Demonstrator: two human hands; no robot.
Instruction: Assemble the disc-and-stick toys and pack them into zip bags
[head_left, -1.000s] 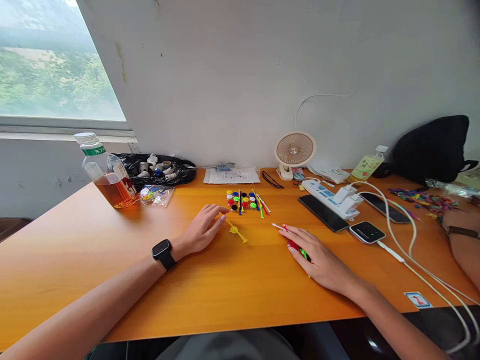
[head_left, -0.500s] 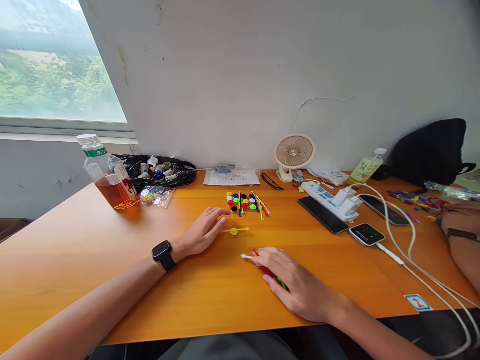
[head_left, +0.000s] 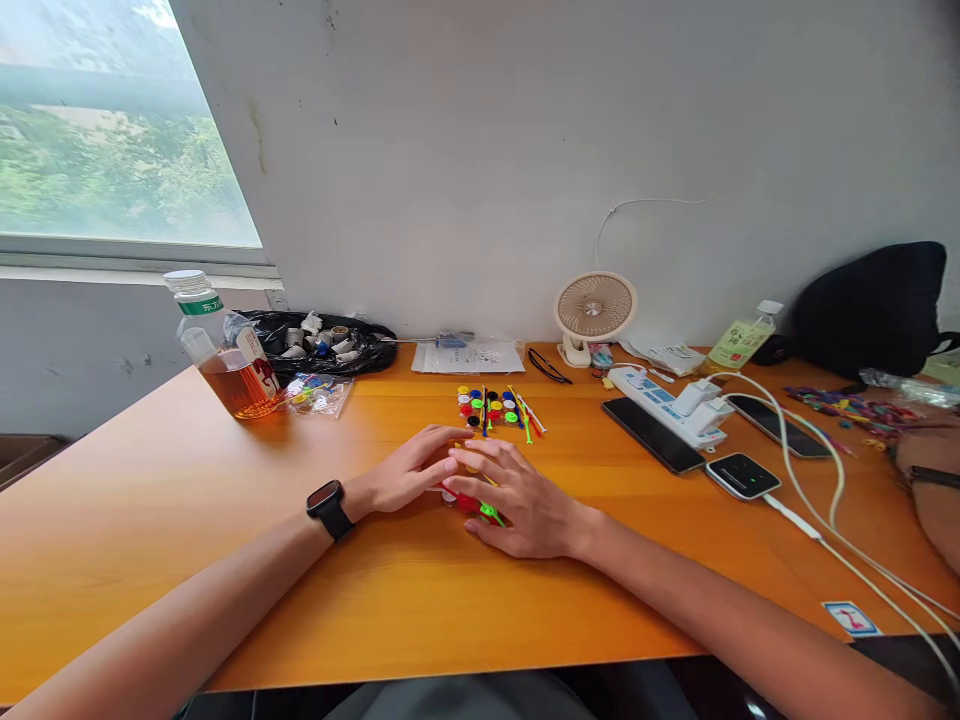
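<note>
My right hand (head_left: 525,505) lies over several small plastic pieces on the table, its fingers spread and bent above them. A red piece (head_left: 466,501) and a green piece (head_left: 491,514) show below its fingers. My left hand (head_left: 409,470), with a black watch on its wrist, has its fingers stretched towards the right hand; their fingertips meet or overlap. A yellow piece is mostly hidden under the hands. Just beyond them sit rows of small coloured discs (head_left: 474,405) and several thin coloured sticks (head_left: 528,420).
On the left stand a bottle of amber drink (head_left: 232,375), a clear bag of parts (head_left: 319,393) and a black plastic bag (head_left: 367,345). A fan (head_left: 595,308), power strip (head_left: 652,400), phone (head_left: 652,434) and white cables (head_left: 784,440) lie right. Another person's arm (head_left: 926,480) rests at far right.
My right hand has moved left and away from me, bringing the red, green and white pieces to my left hand. The yellow piece is now mostly covered. My left hand stays nearly in place.
</note>
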